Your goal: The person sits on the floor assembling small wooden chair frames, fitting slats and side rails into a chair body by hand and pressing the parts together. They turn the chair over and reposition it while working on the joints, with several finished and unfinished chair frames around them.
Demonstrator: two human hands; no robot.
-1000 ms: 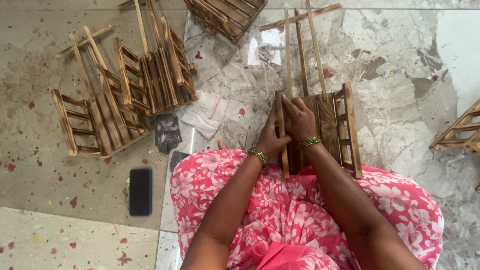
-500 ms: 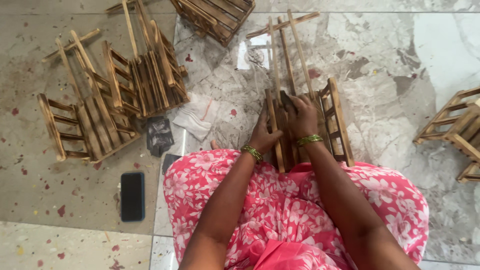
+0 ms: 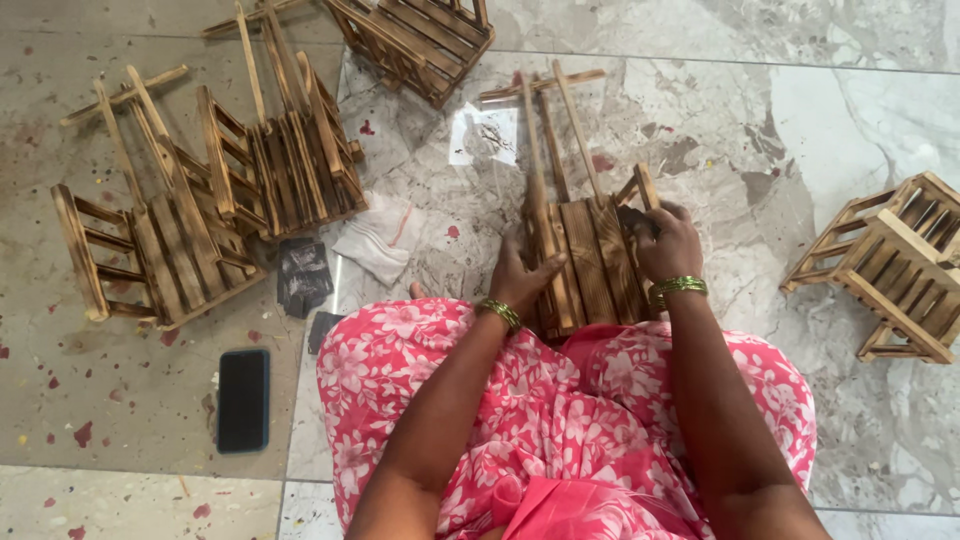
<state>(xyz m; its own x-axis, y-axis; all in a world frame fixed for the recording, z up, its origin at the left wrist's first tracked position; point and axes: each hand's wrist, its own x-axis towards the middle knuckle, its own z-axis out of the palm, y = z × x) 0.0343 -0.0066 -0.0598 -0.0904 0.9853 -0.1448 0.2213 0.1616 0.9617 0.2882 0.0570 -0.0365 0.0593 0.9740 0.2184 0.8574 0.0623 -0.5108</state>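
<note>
Marble floor [image 3: 800, 130]; crate [image 3: 590, 255] half-hidden

A flat black rectangular phone with a dark, unlit screen [image 3: 243, 400] lies face up on the grey-brown floor tile, left of the seated person's pink floral lap. A small white paper sheet with dark smudged marks [image 3: 484, 135] lies on the pale marble ahead. A crumpled white plastic packet with a thin red line [image 3: 381, 236] lies between them.
</note>
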